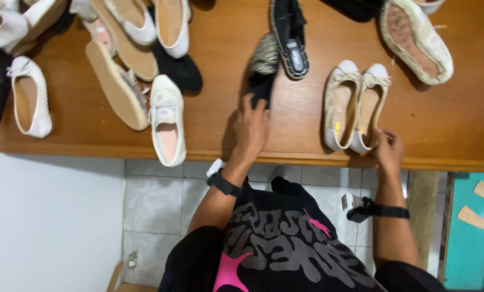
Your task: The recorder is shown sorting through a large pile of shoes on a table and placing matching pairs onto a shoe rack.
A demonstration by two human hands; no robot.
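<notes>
The left hand (251,125) lies on the wooden table (252,138) with its fingers closed on the heel end of a black shoe (262,73), which points away from the person and has a pale patterned toe. The right hand (388,150) sits at the table's near edge, fingers curled against the heel of the right one of 2 cream flats (355,105); whether it grips that heel or only touches it cannot be told. The flats lie side by side, touching, toes with small bows pointing away, insoles up. Both wrists wear black straps, each with a small device attached.

Just beyond the black shoe lies a second black shoe (290,38), sole partly up, close to the first. To the far right a worn, pale shoe (417,40) lies sole up (its tread is dirty brown). Left of the left hand, a white shoe (167,121) lies with its heel hanging over the table's edge. Beside it a shoe with a tan sole (117,86) is tipped on its side, and behind them more white and black shoes lie heaped together. A single white flat (31,97) lies apart at the far left.

Below the table edge are grey floor tiles (155,200) and the person's black shirt with pink and grey print.
</notes>
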